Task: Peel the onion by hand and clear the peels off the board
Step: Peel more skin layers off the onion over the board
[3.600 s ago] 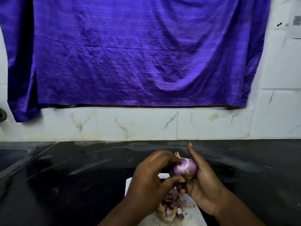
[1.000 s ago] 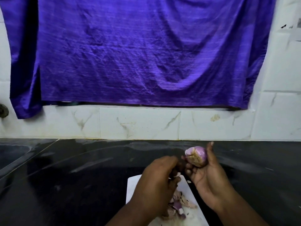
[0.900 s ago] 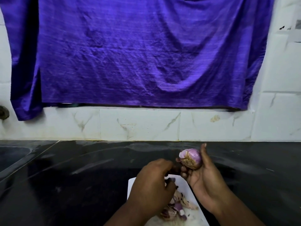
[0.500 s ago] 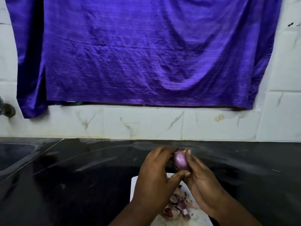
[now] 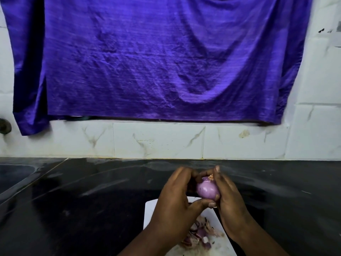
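A small purple onion is held up above the white cutting board. My right hand cups it from the right, thumb tip at its top. My left hand grips it from the left, thumb under its lower side and fingers curled over the top. The onion's surface looks smooth and pale purple, with a rough stub at the top. A heap of purple and papery peels lies on the board below my hands.
The board sits on a black glossy countertop. A sink basin is at far left. White tiled wall behind, with a purple cloth hanging over it.
One second ago only my right hand held the onion raised while my left hand hung lower over the board. Both hands have come together around the onion, now turned smooth side toward me.
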Demonstrator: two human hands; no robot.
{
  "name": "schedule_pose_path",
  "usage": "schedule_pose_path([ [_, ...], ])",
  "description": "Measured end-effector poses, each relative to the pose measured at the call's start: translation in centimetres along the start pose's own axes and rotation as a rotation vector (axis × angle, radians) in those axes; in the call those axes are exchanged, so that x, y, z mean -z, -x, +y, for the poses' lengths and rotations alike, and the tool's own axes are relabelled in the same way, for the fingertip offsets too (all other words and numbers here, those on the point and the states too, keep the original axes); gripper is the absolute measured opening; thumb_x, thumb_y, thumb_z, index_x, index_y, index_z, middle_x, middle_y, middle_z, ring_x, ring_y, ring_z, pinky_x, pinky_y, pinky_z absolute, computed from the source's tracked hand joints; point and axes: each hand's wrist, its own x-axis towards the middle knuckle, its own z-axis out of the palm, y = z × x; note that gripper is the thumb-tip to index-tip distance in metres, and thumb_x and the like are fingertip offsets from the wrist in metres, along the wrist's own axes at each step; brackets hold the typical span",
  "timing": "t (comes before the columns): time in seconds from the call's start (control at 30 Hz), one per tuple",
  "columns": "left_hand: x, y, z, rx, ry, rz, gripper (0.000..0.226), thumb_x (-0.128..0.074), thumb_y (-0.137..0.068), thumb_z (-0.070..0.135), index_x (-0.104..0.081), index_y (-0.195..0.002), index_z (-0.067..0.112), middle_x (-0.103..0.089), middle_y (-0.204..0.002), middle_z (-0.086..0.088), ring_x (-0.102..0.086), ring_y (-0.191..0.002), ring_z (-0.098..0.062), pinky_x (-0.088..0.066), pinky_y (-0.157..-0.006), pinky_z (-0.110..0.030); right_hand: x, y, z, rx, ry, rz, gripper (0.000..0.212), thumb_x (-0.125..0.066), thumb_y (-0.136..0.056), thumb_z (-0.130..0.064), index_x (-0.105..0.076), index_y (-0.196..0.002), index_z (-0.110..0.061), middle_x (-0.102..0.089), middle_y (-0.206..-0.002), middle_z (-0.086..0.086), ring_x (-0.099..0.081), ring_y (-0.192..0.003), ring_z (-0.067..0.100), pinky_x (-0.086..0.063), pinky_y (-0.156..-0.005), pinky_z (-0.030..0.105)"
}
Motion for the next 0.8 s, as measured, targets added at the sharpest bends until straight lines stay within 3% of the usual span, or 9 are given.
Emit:
schedule_pose_path([
  [0.17,-0.07,0.14,-0.18,0.006,-0.006,-0.029,0.039,-0.089,-0.078,0.031,-0.058,-0.101,0.031,-0.060,-0.107,0.014,-0.066,-0.105,-0.010,-0.055,-0.079,-0.016,-0.13,0.02,0.09,0.057,0.013,-0.017,0.049,-0.051,-0.091,-0.051,-0.076,-0.092,-0.008,-0.075,-0.100,0.024,-0.069,-0.102,0.049,-0.055,-0.091,0.061],
  [0.37,-0.25,0.18,-0.20,-0.014,-0.016,-0.038,0.041,-0.088,-0.079,0.034,-0.051,-0.098,0.039,-0.059,-0.106,0.017,-0.064,-0.105,-0.010,-0.052,-0.076,-0.012,-0.16,0.00,0.35,0.021,-0.042,-0.039,0.041,-0.063,-0.082,-0.052,-0.076,-0.085,-0.014,-0.076,-0.088,0.011,-0.074,-0.081,0.022,-0.062,-0.068,0.032],
  [0.43,-0.37,0.16,-0.24,-0.024,-0.025,-0.034,0.042,-0.087,-0.079,0.035,-0.050,-0.098,0.040,-0.058,-0.105,0.018,-0.063,-0.104,-0.011,-0.051,-0.076,-0.012,-0.22,0.04,0.43,0.017,-0.066,-0.036,0.034,-0.063,-0.084,-0.048,-0.077,-0.082,-0.017,-0.075,-0.084,0.008,-0.073,-0.077,0.018,-0.060,-0.063,0.028],
  [0.6,-0.45,0.13,-0.19,-0.026,-0.011,-0.030,0.044,-0.088,-0.080,0.031,-0.048,-0.095,0.042,-0.059,-0.105,0.015,-0.065,-0.102,-0.013,-0.053,-0.078,-0.016,-0.55,0.04,0.49,-0.006,-0.087,0.002,0.035,-0.054,-0.102,-0.031,-0.077,-0.079,-0.017,-0.075,-0.083,0.008,-0.073,-0.075,0.018,-0.060,-0.062,0.028],
  [0.73,-0.34,0.09,-0.20,-0.038,-0.006,-0.018,0.042,-0.089,-0.079,0.028,-0.052,-0.097,0.038,-0.060,-0.104,0.014,-0.065,-0.100,-0.012,-0.054,-0.079,-0.015,-0.62,0.08,0.44,-0.032,-0.067,0.055,0.036,-0.052,-0.104,-0.031,-0.078,-0.084,-0.016,-0.077,-0.088,0.012,-0.075,-0.079,0.021,-0.060,-0.067,0.033],
  [0.8,-0.25,0.11,-0.02,-0.067,-0.046,-0.003,0.044,-0.089,-0.080,0.031,-0.056,-0.108,0.039,-0.060,-0.111,0.018,-0.065,-0.107,-0.012,-0.056,-0.083,-0.018,-0.55,0.06,0.34,-0.043,-0.047,0.069,0.035,-0.052,-0.104,-0.034,-0.077,-0.088,-0.017,-0.077,-0.093,0.013,-0.074,-0.082,0.022,-0.058,-0.067,0.034],
])
